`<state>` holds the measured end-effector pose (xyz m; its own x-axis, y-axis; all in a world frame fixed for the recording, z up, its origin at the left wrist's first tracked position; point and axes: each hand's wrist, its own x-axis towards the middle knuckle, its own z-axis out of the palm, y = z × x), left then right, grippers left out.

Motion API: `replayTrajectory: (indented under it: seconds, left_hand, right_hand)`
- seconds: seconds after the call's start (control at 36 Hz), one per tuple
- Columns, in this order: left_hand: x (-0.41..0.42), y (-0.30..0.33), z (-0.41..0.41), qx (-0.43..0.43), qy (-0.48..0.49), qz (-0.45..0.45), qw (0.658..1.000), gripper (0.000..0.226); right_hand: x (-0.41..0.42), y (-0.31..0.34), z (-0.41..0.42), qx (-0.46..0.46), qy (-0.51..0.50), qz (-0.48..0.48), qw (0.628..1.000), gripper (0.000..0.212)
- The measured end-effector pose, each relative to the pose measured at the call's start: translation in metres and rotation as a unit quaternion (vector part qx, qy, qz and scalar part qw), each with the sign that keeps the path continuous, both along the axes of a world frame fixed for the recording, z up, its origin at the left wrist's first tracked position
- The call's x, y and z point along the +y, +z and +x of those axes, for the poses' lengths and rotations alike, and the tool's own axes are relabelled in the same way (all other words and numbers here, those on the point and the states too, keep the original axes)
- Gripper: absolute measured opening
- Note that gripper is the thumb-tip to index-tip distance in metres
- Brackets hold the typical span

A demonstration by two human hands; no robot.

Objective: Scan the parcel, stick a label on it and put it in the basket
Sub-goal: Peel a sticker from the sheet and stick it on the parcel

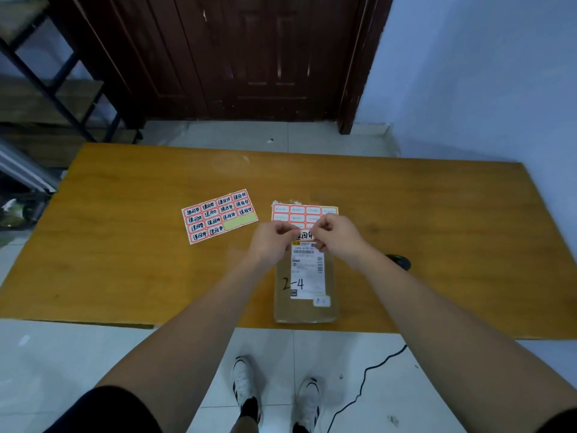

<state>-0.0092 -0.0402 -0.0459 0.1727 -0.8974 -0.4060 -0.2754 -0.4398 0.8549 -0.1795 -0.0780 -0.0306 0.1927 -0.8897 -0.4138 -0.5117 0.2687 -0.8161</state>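
The cardboard parcel [305,295] lies at the table's [125,276] near edge, shipping label up (marked "2-4"). Over its far end, the left hand [271,242] and right hand [338,237] pinch one red-bordered sticker [305,235] between them. A sticker sheet [219,215] lies at ten o'clock, another [299,214] at twelve.

A dark wooden door [249,57] beyond the orange table [125,276] — metal shelving [46,89] stands at left.
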Motion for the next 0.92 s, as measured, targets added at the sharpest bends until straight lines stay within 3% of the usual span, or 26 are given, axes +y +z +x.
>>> replayTrajectory:
  seconds: [0.14,0.31,0.47,0.92]
  left_hand:
    - [0.01,-0.007,-0.02,-0.095,-0.054,0.009,0.994,0.013]
    - [0.02,-0.018,-0.032,-0.135,-0.077,0.058,0.986,0.021]
    - [0.015,-0.026,-0.029,-0.148,-0.053,0.062,0.986,0.012]
    - [-0.029,-0.022,-0.019,-0.186,-0.102,0.021,0.977,0.005]
  right_hand:
    - [0.013,-0.008,-0.023,0.015,0.01,0.024,1.0,0.01]
    - [0.027,-0.02,-0.033,0.012,0.01,0.054,0.998,0.009]
    - [0.026,-0.03,-0.031,0.015,-0.005,0.057,0.998,0.011]
    - [-0.007,-0.03,-0.013,0.062,-0.046,0.017,0.997,0.007]
